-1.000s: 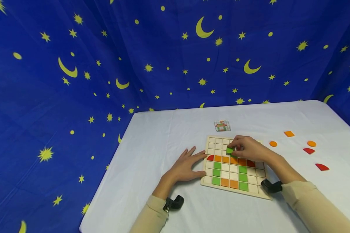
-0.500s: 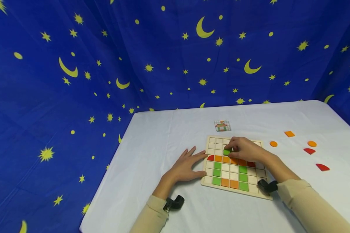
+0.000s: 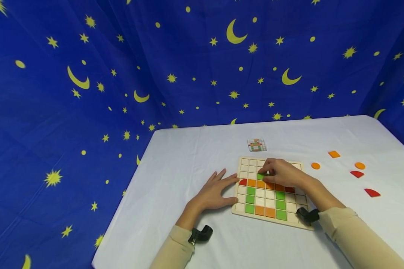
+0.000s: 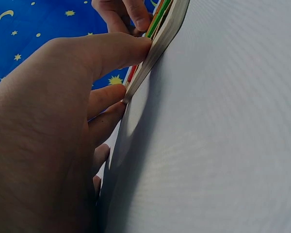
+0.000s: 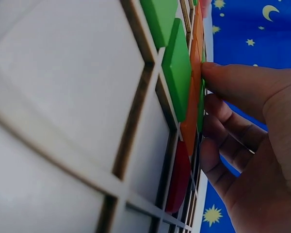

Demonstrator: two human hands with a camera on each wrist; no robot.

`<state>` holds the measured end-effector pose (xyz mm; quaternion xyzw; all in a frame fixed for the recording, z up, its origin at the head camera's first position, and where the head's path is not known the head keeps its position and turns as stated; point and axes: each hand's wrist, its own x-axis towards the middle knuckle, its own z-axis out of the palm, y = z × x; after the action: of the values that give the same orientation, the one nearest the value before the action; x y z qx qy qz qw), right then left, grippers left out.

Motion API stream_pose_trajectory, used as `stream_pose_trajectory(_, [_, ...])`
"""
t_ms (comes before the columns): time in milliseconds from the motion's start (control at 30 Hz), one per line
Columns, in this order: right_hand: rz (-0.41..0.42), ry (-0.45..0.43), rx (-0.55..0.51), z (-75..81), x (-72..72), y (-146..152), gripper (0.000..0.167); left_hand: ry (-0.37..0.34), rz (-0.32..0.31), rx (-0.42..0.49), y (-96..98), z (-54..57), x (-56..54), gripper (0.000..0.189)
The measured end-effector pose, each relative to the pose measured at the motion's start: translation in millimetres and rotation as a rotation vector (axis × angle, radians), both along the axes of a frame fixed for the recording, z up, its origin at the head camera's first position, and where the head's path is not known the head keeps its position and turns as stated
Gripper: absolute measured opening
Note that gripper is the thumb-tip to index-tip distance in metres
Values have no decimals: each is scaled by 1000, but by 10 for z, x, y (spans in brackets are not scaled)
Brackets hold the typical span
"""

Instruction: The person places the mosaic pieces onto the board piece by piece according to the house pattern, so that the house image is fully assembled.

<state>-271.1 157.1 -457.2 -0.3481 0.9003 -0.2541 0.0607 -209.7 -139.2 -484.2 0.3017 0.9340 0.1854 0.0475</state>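
Observation:
A wooden grid board [image 3: 306,225] lies on the white table with coloured tiles in some cells. My right hand [image 3: 282,172] is over its upper middle, thumb and fingers pinching a green square tile [image 3: 260,176] at a cell just above the row of orange tiles [image 3: 251,183]. Spread flat, my left hand [image 3: 213,192] touches the board's left edge with thumb and index finger; the left wrist view shows the thumb [image 4: 131,48] against that rim. Green tiles [image 5: 177,73] and a red quarter-circle tile [image 5: 178,177] show near the right hand in its wrist view.
Behind the board lies a small pattern card [image 3: 257,145]. To the right, loose on the cloth, are an orange square [image 3: 334,154], two orange discs [image 3: 315,166] and two red quarter circles [image 3: 372,192]. A blue star-printed curtain [image 3: 202,67] hangs behind the table.
My right hand has moved slightly left with the green tile, which has come down onto a cell above the orange row. The left hand has stayed at the board's edge.

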Motion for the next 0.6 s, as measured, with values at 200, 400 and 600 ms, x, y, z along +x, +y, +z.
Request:
stream_pose_trajectory(200, [-21,-15,-5,2,7,31,25,1,0,-1,3,1,3,69])
stream_pose_trajectory(400, [-53,-44,-21,18,12,117,23,-4,-1,7,4,-3,1,70])
stream_pose_trajectory(600, [-76,-16,-44,34,27,250,25,-1,-4,14,3,-4,-3,70])
